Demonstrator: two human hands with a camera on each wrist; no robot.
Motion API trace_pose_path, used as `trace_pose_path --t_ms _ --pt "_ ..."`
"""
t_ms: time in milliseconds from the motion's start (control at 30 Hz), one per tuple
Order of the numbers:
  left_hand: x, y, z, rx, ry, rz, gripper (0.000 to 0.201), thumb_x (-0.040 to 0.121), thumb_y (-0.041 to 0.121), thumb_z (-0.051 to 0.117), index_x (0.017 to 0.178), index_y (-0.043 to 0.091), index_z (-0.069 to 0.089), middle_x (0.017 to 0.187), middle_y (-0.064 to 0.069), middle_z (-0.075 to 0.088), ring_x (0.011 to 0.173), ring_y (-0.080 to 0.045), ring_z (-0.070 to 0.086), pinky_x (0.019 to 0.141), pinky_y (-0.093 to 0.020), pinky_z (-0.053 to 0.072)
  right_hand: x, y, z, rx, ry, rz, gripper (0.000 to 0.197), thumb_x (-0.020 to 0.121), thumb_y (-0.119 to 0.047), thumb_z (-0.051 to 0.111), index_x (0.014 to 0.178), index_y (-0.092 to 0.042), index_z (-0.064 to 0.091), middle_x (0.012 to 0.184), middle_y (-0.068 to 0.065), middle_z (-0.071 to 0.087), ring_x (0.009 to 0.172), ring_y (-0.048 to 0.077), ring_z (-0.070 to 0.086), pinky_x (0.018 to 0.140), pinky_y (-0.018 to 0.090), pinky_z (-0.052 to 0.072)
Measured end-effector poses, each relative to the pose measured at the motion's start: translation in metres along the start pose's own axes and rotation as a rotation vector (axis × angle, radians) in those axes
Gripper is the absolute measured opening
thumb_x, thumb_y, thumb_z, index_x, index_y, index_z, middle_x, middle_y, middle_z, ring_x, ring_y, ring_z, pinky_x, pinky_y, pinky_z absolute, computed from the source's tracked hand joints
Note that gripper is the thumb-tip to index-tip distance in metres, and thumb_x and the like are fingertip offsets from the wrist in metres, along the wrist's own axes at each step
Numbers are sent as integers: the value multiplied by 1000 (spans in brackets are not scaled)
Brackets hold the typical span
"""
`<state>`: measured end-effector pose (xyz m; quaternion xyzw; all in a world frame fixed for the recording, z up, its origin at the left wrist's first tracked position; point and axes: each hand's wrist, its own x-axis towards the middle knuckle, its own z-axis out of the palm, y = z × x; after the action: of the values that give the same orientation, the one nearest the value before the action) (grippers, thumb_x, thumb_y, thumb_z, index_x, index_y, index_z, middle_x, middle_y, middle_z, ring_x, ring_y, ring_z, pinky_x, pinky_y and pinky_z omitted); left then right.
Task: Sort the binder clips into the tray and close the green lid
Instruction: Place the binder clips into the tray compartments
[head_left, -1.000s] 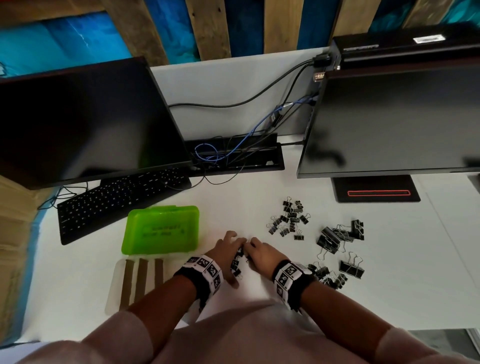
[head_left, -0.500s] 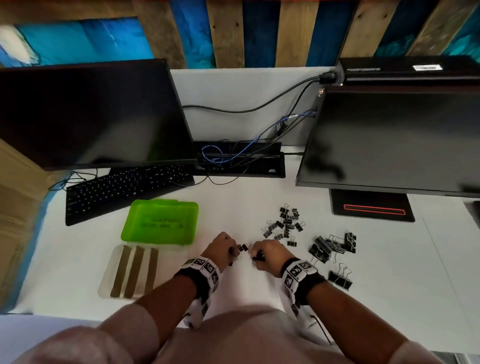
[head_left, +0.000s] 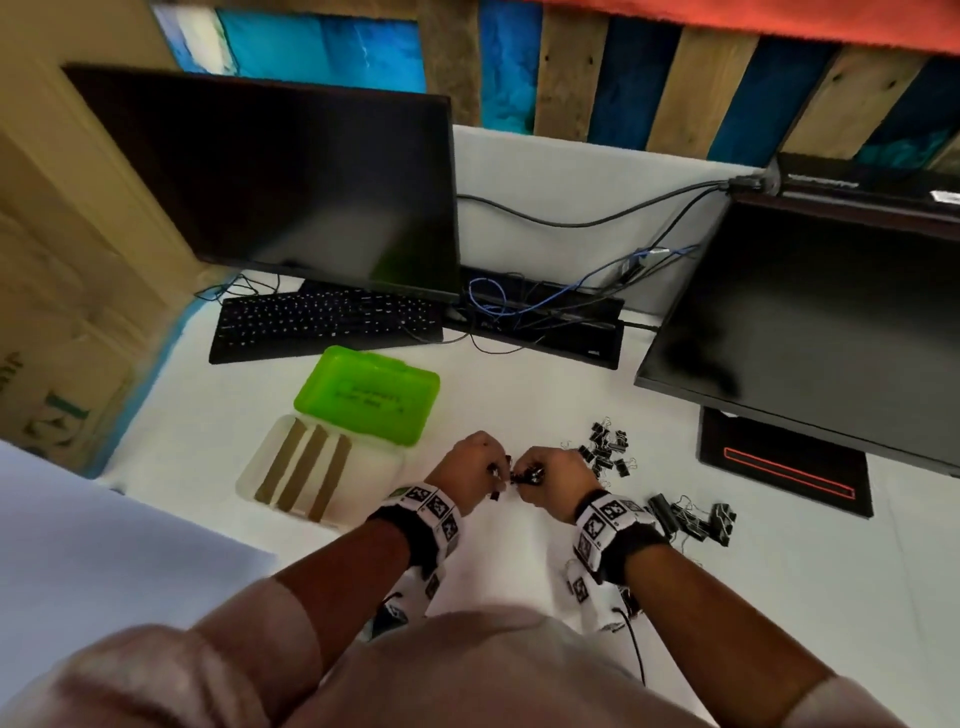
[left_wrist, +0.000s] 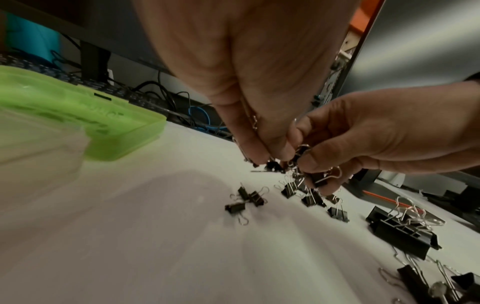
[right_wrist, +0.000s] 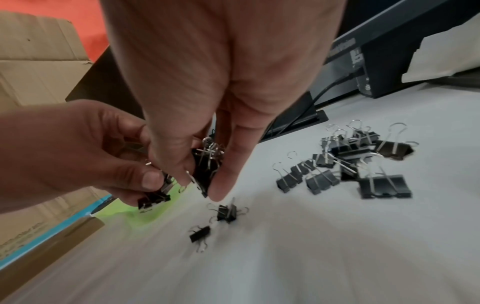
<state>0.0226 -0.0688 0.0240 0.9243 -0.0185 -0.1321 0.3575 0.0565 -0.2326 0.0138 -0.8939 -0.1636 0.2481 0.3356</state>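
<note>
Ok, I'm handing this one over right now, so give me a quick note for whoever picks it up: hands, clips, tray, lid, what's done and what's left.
Left hand: pinching small binder clips.
Right hand: gripping a bunch of small clips.
Tray: to the left of the hands, compartments show no clips.
Green lid: open, lying flat behind the tray.
On the desk: loose small clips, larger clips, a few under the hands.
Done: clips gathered in hand. Left: sort all into the tray, close the lid.

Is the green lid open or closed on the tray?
Open. The green lid is swung back flat on the desk behind the tray, whose compartments are exposed and hold no clips.
</note>
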Motion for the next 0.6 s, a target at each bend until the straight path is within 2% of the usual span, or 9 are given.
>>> trace_pose_path --t_ms 67,200,267,300,367,400,467,533,600 --pt "-4 -2 -8 -24 11 9 21 71 -11 63 81 6 71 105 -10 57 91 -22 60 83 -32 53 2 -11 -1 -14 -1 -15 17 73 -16 69 85 -27 66 81 0 70 75 19 65 71 25 53" --pt "-12 -17 -31 -20 60 -10 21 70 -10 64 80 7 70 103 -10 59 92 -23 61 83 -32 52 12 -43 2 -7 25 -53 17 74 -13 69 88 -21 68 82 0 69 72 16 63 70 21 50" --pt "-17 -26 -41 -51 87 -31 21 70 -12 63 79 5 70 100 -12 58 89 -26 62 79 -33 55 20 -60 6 11 38 -61 17 73 -12 68 87 -22 67 78 -3 68 69 15 62 69 23 53" --pt "-21 -30 -46 -66 94 -40 20 70 -12 63 79 4 70 99 -12 58 88 -27 62 77 -29 54 24 -68 8 33 42 -56 17 73 -12 68 86 -23 67 75 -4 67 65 14 61 66 23 53" --pt "-28 -37 -57 -87 116 -52 16 71 -10 66 80 3 70 100 -12 58 89 -26 62 73 -20 49 31 -82 12 99 53 -35 18 73 -10 68 85 -23 67 70 -4 67 57 12 62 55 15 50" --pt "-30 -40 -62 -95 134 -47 14 71 -7 68 80 3 70 101 -12 60 90 -25 61 74 -20 48 34 -89 13 138 60 -33 18 73 -8 68 86 -21 67 71 -3 68 54 12 63 53 12 49" --pt "-36 -49 -78 -104 173 -36 11 71 -3 71 80 4 70 100 -14 63 90 -25 60 76 -24 47 40 -106 18 224 74 -42 18 73 -5 70 86 -17 68 75 0 70 53 15 64 56 14 51" --pt "-41 -60 -94 -100 208 -33 10 72 -2 69 80 5 70 98 -13 64 89 -24 59 75 -21 43 49 -124 25 283 78 -43 17 72 -3 72 86 -13 68 78 3 69 52 15 63 55 16 51" --pt "-46 -73 -111 -100 233 -38 10 72 -3 67 77 6 70 96 -13 64 88 -21 58 73 -16 37 62 -143 35 289 75 -60 18 72 -5 74 82 -18 67 80 1 69 51 10 63 55 16 50"
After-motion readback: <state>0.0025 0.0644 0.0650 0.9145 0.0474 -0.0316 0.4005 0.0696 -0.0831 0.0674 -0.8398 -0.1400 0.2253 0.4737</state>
